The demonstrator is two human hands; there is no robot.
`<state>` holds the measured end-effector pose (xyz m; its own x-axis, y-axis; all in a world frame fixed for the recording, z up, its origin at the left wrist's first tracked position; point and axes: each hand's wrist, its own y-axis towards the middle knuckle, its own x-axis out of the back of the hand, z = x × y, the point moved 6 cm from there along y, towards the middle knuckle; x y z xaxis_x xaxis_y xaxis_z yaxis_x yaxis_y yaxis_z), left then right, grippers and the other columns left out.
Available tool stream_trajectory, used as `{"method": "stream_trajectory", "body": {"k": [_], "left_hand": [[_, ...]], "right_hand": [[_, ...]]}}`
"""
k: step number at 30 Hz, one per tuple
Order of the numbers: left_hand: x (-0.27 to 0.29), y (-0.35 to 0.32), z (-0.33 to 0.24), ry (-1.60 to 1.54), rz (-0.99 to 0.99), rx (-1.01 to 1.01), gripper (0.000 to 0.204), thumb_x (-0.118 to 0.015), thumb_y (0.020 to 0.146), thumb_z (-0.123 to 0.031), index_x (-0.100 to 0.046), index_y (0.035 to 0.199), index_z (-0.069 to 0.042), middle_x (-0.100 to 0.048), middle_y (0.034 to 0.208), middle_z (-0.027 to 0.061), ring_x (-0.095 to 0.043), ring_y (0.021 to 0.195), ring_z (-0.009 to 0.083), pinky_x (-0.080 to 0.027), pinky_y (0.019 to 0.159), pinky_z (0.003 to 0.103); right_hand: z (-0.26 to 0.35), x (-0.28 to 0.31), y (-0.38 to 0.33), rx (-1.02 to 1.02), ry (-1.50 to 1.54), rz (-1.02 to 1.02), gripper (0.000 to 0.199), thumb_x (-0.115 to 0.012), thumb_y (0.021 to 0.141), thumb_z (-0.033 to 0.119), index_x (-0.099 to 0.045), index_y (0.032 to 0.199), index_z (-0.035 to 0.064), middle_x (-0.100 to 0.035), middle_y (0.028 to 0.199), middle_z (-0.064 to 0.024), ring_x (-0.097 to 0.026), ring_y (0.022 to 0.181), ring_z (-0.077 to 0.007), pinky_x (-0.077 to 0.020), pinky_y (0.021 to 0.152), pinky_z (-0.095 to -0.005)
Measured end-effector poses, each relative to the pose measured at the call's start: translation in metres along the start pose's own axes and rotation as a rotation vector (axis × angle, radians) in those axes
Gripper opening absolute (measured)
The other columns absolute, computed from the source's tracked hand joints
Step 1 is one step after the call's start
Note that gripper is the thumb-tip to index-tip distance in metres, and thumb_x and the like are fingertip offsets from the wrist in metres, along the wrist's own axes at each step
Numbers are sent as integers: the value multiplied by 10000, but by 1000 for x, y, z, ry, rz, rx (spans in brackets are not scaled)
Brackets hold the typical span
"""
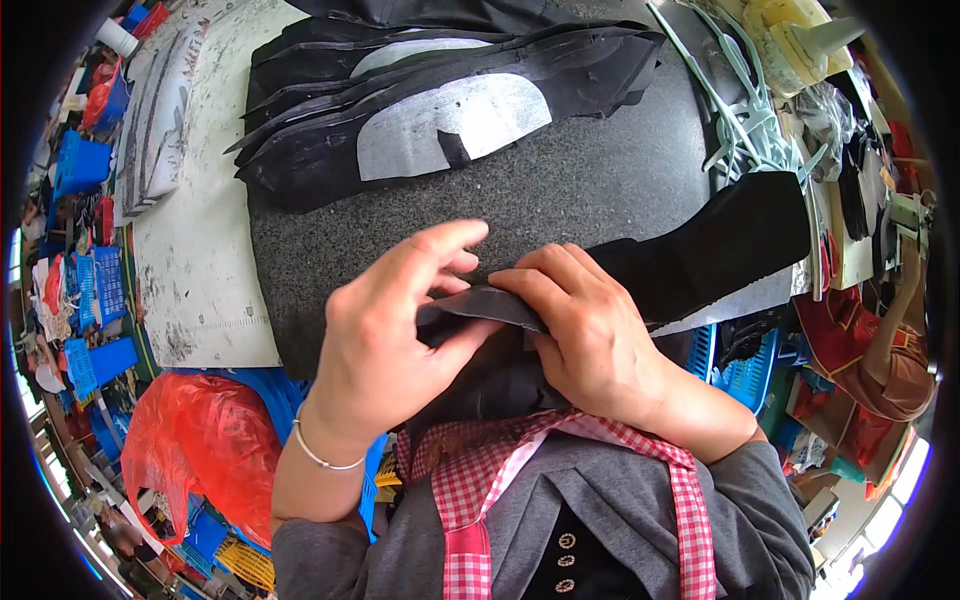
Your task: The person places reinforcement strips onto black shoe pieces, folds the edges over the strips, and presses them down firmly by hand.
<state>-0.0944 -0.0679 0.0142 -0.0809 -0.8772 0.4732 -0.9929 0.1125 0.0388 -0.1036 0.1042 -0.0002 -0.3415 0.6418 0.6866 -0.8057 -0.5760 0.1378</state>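
Note:
In front of my body I hold a long black piece of leather-like material (715,235) with both hands. Its broad end stretches out to the right over the dark work mat. My left hand (385,325) pinches the curled left edge, thumb tucked beneath and index finger raised off it. Close beside, my right hand (590,325) grips the same edge from above, fingertips pressed on it and thumb below. Beyond the hands lies a stack of similar black pieces (300,150), with a silver-grey half-oval patch (405,140) on the front one.
Pale green strips (745,130) lie tangled at the far right, near a yellowish container (785,45) with a nozzle. A red plastic bag (205,450) hangs at the lower left. Blue baskets (750,375) stand below the table's right edge. Another person (890,370) sits at the right.

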Motion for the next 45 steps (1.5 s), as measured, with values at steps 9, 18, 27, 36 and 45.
{"method": "stream_trajectory", "body": {"k": [9, 18, 27, 36, 45], "left_hand": [[5, -3, 22, 25, -127, -27, 423, -814, 768, 145, -748, 1161, 4, -798, 1040, 109, -804, 943, 197, -643, 829, 312], [10, -4, 28, 63, 121, -72, 367, -803, 716, 81, -828, 1058, -52, -764, 979, 94, -770, 846, 229, -610, 740, 329], [14, -9, 28, 358, 58, -454, 316, -836, 690, -178, -855, 1006, -161, -745, 954, 10, -722, 817, 228, -597, 666, 374], [35, -23, 31, 828, 135, -538, 377, -734, 783, -127, -891, 1099, -260, -769, 1220, -28, -677, 1064, 239, -524, 823, 387], [-53, -34, -18, 154, 198, -279, 548, -814, 894, -183, -733, 1435, -144, -682, 1249, 117, -656, 1090, 302, -538, 916, 435]], "right_hand": [[1, -8, -14, 183, -74, -112, 435, -755, 816, 48, -754, 1246, -16, -666, 1029, -92, -673, 922, -269, -548, 793, -398], [6, -13, -18, 276, -162, -120, 455, -740, 802, 125, -777, 1232, -22, -660, 1014, -51, -669, 927, -218, -528, 808, -384], [13, -20, -19, 308, -287, -70, 525, -726, 806, 183, -768, 1284, -30, -606, 1024, -27, -635, 978, -189, -503, 850, -388], [17, -32, -23, 193, -423, 224, 846, -786, 860, 543, -604, 1609, 194, -518, 1050, -1, -518, 958, -177, -407, 814, -379], [27, 17, -51, 330, 77, 536, 463, -841, 841, 397, -772, 1199, 112, -679, 1090, -50, -664, 1132, -273, -508, 957, -426]]}}
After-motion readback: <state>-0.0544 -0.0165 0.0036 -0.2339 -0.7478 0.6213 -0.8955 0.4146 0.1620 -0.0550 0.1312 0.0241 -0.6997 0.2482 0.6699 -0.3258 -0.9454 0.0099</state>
